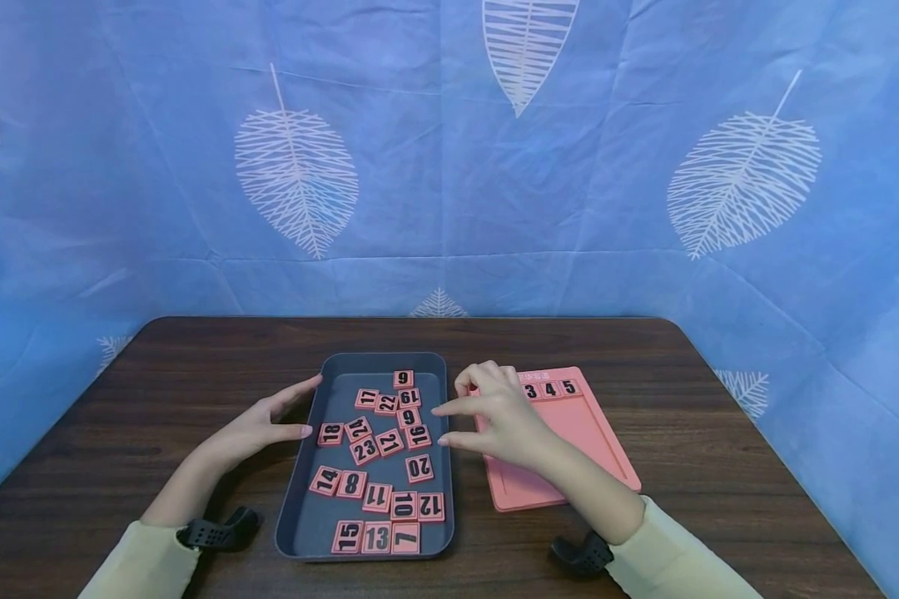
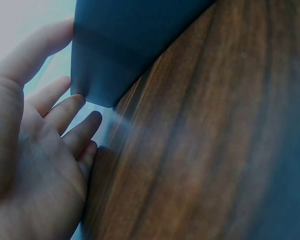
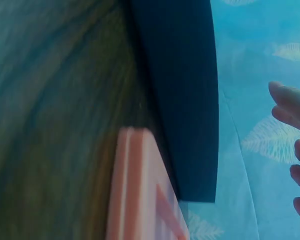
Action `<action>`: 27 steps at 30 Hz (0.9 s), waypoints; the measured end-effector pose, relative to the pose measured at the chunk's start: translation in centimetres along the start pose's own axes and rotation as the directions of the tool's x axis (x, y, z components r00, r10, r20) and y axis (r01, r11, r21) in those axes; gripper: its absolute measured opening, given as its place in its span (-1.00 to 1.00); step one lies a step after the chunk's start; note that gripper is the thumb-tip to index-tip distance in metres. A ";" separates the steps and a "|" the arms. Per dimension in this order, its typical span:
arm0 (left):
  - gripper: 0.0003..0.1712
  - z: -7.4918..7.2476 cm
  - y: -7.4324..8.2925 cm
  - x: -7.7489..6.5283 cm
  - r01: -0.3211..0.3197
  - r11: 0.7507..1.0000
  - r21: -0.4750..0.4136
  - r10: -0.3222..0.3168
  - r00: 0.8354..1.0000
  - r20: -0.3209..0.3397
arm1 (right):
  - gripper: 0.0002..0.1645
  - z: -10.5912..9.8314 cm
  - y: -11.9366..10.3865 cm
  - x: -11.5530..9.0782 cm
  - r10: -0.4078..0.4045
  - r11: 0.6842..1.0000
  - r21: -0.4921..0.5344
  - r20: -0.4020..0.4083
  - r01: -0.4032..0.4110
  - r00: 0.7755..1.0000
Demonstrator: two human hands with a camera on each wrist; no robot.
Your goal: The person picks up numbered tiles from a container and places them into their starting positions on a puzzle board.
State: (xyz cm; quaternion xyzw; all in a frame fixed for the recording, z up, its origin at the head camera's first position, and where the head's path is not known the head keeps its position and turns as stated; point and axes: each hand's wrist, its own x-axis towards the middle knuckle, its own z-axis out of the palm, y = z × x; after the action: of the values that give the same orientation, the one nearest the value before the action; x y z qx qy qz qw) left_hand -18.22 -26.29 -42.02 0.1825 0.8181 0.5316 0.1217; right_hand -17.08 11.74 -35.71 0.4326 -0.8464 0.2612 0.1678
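Note:
A dark grey tray holds several pink number tiles, some in rows near its front, others loosely grouped farther back. My left hand rests its thumb and fingertips along the tray's left rim; the left wrist view shows the fingers loosely bent at the tray wall. Over the tray's right rim hovers my right hand, thumb and index finger spread apart with nothing between them. Beneath that hand and forearm lies a pink board, with tiles 3, 4 and 5 in its top row; its upper left is hidden.
Both things lie on a dark wooden table, the board just right of the tray. A blue cloth with white leaf prints hangs behind the table. Each wrist wears a black band.

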 end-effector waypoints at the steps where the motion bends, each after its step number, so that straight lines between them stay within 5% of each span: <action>1: -0.16 0.0 0.0 0.0 0.001 1.000 -0.001 -0.001 1.000 0.000 | -0.67 0.2 -0.2 0.1 -0.005 1.000 0.002 0.005 0.005 1.000; 12: -0.17 0.0 -0.1 0.0 -0.011 1.000 -0.007 0.011 1.000 0.004 | -0.63 2.1 -1.3 0.7 -0.040 0.998 -0.034 0.097 0.044 0.995; 27: -0.17 0.1 -0.1 -0.1 -0.011 1.000 -0.001 0.011 1.000 -0.001 | -0.66 3.6 -1.8 1.3 0.027 0.998 -0.054 0.187 -0.017 0.982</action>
State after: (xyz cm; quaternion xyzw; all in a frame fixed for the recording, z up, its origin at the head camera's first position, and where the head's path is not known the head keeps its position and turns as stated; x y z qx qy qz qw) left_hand -18.09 -26.35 -42.18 0.1865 0.8170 0.5326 0.1184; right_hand -16.57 7.91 -37.38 0.4413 -0.8698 0.1991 0.0956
